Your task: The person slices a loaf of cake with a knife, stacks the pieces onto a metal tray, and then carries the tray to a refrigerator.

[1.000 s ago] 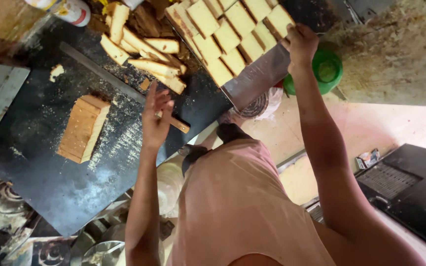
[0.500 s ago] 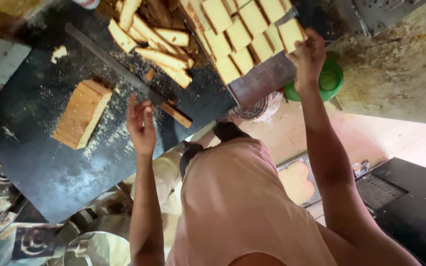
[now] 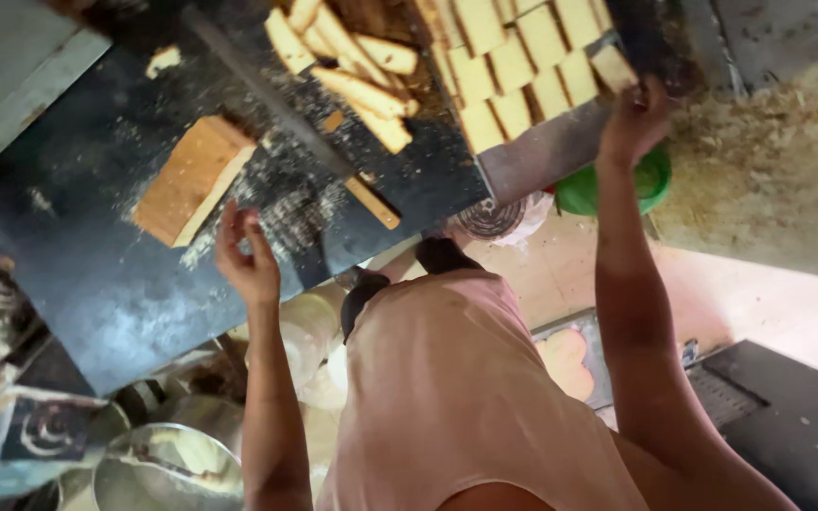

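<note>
Two hands: both the wearer's own, seen from above; no other person in view.
Left hand [image 3: 246, 257]: hovers over the near edge of the dark surface [image 3: 97, 284], palm up-turned, fingers loosely spread. Grip open, nothing in it. Nearest thing is the thick block.
Right hand [image 3: 631, 118]: arm at full stretch to the far right end of the tray. Grip closed on one small tan piece [image 3: 613, 66], pinched at the fingertips. Piece sits at the tray's right edge, level with the laid rows.
Thick block [image 3: 191, 180]: one. Tan slab, lies flat on the surface, crumbs scattered just beside it. Apart from the left hand, not touching.
Tray [image 3: 542, 151]: one, grey metal, butts against the surface's right end. Holds squarish tan pieces set edge to edge in rows, likely packed tight to fill the space. About fourteen visible; the top is cut off by the frame, so the count is partial.
Loose strips [image 3: 362, 80]: roughly seven long tan strips heaped anyhow left of the tray, overlapping. Judged offcuts or uncut stock, since they aren't ordered.
Single stick [image 3: 373, 202]: one, lies alone on the surface near the front edge.
Long dark bar [image 3: 267, 90]: one, runs diagonally across the surface between the block and the heap; can't tell what it is.
Green bowl [image 3: 617, 185]: one, below the tray, under the right forearm.
</note>
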